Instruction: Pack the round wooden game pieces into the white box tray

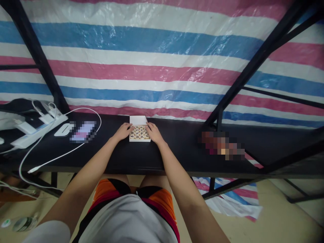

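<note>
Open white box (140, 140), round character-marked pieces (141, 133) inside, on black table (182, 145)

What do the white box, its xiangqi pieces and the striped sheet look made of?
White box: probably cardboard, matte, with thin plain walls.
Xiangqi pieces: wood or plastic; pale tan, finish too small to judge.
Striped sheet: likely plastic, glossy, creases shining.

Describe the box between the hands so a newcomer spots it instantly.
Find the middle of the black table, in front of the striped sheet. A white box sits there between the left hand and right hand. Unlike the white power strip at left, it is full of round, pale pieces with dark characters.
</note>
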Available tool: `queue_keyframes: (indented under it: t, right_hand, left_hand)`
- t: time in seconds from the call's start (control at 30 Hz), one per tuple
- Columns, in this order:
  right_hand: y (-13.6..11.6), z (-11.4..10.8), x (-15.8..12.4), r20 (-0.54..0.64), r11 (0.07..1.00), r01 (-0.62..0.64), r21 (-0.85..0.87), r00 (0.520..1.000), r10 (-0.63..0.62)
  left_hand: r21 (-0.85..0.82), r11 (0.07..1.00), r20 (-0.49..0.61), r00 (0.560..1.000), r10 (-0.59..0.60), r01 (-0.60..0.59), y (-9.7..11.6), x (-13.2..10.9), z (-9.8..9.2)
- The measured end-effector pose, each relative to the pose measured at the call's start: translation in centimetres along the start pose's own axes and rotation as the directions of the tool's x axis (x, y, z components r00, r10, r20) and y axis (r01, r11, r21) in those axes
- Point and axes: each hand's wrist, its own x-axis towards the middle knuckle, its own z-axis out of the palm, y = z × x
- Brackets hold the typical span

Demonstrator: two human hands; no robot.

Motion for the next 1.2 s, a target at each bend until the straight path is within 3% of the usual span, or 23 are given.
queue_keyframes:
  t: [0.23,0.67,0.83,1.2]
  right_hand:
    - [-0.8,-0.3,-0.6,0.078,0.993,0.114,-0.018,0.991,-0.112]
    - [-1.2,-0.4,-0.9,0.098,0.999,0.047,-0.020,0.994,-0.045]
    - [-1.9,-0.7,-0.9,0.129,0.995,0.084,-0.045,0.989,-0.077]
    - [-2.0,-0.8,-1.3,0.053,0.990,0.102,-0.098,0.994,-0.097]
  left_hand:
    - [-0.041,0.999,-0.019,0.999,-0.035,0.034,0.4,-0.8,-0.5]
    - [-0.056,0.998,-0.009,1.000,-0.016,0.015,0.6,-1.2,-1.0]
    - [-0.050,0.999,0.000,1.000,-0.004,0.004,0.7,-1.2,-1.0]
    - [-0.068,0.997,0.001,1.000,-0.023,0.023,1.0,-1.4,-1.2]
